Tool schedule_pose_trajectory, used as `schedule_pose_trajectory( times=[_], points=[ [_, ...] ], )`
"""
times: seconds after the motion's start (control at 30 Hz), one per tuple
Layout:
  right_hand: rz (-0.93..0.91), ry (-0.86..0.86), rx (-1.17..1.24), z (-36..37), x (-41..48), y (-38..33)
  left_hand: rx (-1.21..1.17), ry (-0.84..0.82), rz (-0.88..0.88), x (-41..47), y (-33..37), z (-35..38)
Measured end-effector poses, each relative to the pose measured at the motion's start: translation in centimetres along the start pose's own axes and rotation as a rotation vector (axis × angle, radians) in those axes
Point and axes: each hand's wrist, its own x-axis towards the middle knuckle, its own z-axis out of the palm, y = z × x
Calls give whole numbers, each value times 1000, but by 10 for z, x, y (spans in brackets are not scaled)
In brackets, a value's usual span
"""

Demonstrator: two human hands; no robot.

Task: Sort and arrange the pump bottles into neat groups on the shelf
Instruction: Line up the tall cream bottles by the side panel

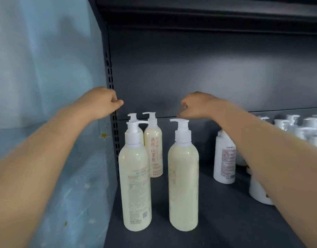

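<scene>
Several cream-yellow pump bottles stand at the left end of the dark shelf point(225, 221). One cream bottle point(136, 185) is front left, another point(183, 185) front right, and a bottle with red lettering point(153, 149) stands behind them, beside one more that is mostly hidden. My left hand point(102, 102) hovers above and left of this group, fingers curled, holding nothing. My right hand point(197, 104) hovers above the front right bottle's pump, fingers curled down, apart from it. White pump bottles point(224, 158) stand to the right, partly hidden by my right forearm.
A pale blue sheet point(46, 86) with small stars covers the wall left of the shelf upright point(111, 77). A higher shelf board point(207, 11) runs overhead. More white bottles point(297, 126) crowd the far right back.
</scene>
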Motion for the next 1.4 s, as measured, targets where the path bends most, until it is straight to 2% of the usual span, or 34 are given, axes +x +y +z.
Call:
schedule_pose_trajectory(
  times=[0.17, 0.4, 0.57, 0.73, 0.87, 0.97, 1.07, 1.2, 1.4],
  points=[
    [-19, 102, 59, -16, -22, 15, -5, 72, -66, -29, 22, -29],
    [-151, 124, 246, -9, -65, 35, -132, 114, -257, -82, 61, -40],
    [-219, 75, 521, 8, -96, 28, -227, 86, -385, -117, 83, -20],
    [-270, 4, 835, 27, -117, 6, -214, -41, -427, -136, 92, 11],
    [-324, -66, 891, 48, -115, -6, -465, 16, -505, -139, 91, 28],
    [-315, -156, 1106, 60, -111, -9, -601, -15, -494, -138, 84, 34],
    [-282, -153, 1240, 67, -106, -7, -636, -33, -448, -133, 76, 36],
    [-215, -98, 1283, 73, -94, 1, -643, -20, -404, -124, 69, 41],
    [-81, -13, 1177, 77, -77, 19, -703, -59, -333, -95, 65, 56]
  ],
)
